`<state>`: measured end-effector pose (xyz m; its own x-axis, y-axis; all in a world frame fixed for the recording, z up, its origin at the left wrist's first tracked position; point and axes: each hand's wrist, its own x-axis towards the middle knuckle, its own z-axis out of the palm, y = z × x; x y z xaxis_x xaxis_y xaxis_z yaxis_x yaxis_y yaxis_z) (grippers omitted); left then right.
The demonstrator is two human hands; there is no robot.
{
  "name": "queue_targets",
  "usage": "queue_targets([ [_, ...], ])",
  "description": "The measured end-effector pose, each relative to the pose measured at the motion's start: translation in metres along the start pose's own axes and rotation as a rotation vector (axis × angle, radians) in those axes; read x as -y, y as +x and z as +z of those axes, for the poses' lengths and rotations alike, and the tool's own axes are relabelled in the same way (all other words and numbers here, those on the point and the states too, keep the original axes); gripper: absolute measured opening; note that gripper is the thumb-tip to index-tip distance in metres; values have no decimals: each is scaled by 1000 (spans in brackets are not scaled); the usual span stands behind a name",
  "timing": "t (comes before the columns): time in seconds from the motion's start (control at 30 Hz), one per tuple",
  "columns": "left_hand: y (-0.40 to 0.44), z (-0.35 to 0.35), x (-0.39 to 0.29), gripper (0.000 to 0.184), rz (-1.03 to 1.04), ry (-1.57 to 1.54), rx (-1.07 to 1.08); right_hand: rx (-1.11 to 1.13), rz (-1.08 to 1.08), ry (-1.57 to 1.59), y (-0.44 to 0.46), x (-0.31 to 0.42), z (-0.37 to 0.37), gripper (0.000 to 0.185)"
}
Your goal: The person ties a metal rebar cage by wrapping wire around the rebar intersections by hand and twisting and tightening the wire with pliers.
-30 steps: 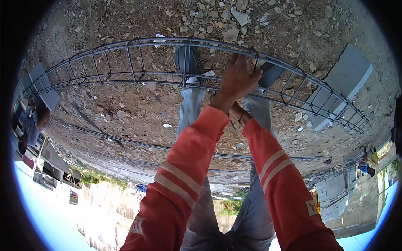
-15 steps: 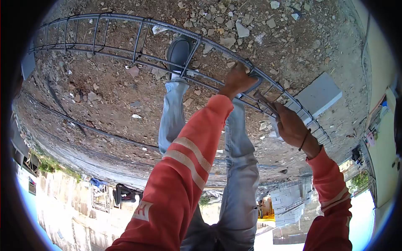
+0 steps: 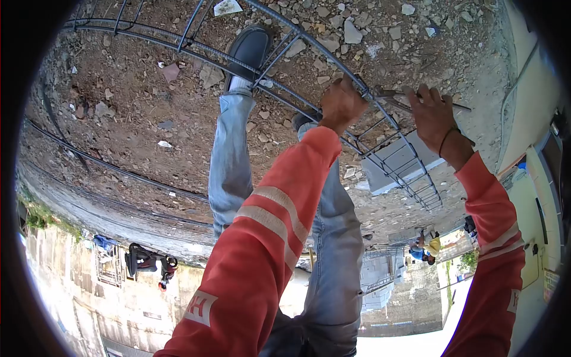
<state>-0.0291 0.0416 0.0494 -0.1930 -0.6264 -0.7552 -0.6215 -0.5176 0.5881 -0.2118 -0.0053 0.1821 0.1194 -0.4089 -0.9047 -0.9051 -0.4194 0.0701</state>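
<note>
A long cage of steel rebar [image 3: 290, 25] curves across the view, its bars linked by square stirrups. My left hand [image 3: 344, 102] is closed against the upper bar beside a tied joint; its fingertips are partly hidden. To its right, my right hand [image 3: 432, 117], with a dark band at the wrist, holds metal pincers [image 3: 395, 100]. The pincers' handles are spread apart, and their jaws are at the bar near my left hand.
A grey block [image 3: 389, 163] lies under the cage's right end. My shoe [image 3: 248, 55] is beside the cage on stony ground [image 3: 131, 113]. Long loose bars [image 3: 119, 171] lie behind. Other people [image 3: 423, 253] are in the background, along with a dark motorcycle-like shape [image 3: 141, 259].
The view has shifted right and nearer the cage. My right hand came out from beneath my left arm with the pincers, then moved up to the bar; the pincers' handles have spread.
</note>
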Motion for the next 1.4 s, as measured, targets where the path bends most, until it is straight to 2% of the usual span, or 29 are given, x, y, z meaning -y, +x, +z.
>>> queue_targets([
  [0.23, -2, -1, -2, 53, -25, 10, 9, 71, -29, -10, 10, -7, -3, 58],
  [0.3, 0, 3, 0, 55, -11, 7, 7, -48, -42, -29, 9, -8, 0, 56],
  [0.83, 1, 6, 0, 58, -31, 18, 11, -198, -17, -71, 9, -2, 11, 50],
  [0.93, -1, 4, -3, 54, -19, 15, 8, -223, -56, -88, 15, -9, 14, 48],
  [1.03, -1, 5, 0, 52, -9, 7, -7, -147, -132, -70, 18, -22, 10, 44],
  [1.1, -1, 7, 1, 52, 0, -8, -19, -133, -279, 70, 20, -31, 6, 41],
  [1.13, -1, 7, 1, 51, 12, -6, -29, -135, -282, 70, 19, -32, 1, 41],
  [1.23, -3, 6, -1, 50, 26, -10, -42, -42, -389, 176, 15, -33, -25, 39],
  [1.3, -5, 3, -1, 49, 31, -18, -47, 663, -128, 964, 25, -31, -52, 41],
  [1.33, -7, 3, -2, 49, 23, -8, -31, 662, -125, 961, 31, -35, -53, 41],
  [1.4, -4, 3, -2, 49, 20, -3, -22, 876, -1, 1089, 44, -46, -56, 58],
])
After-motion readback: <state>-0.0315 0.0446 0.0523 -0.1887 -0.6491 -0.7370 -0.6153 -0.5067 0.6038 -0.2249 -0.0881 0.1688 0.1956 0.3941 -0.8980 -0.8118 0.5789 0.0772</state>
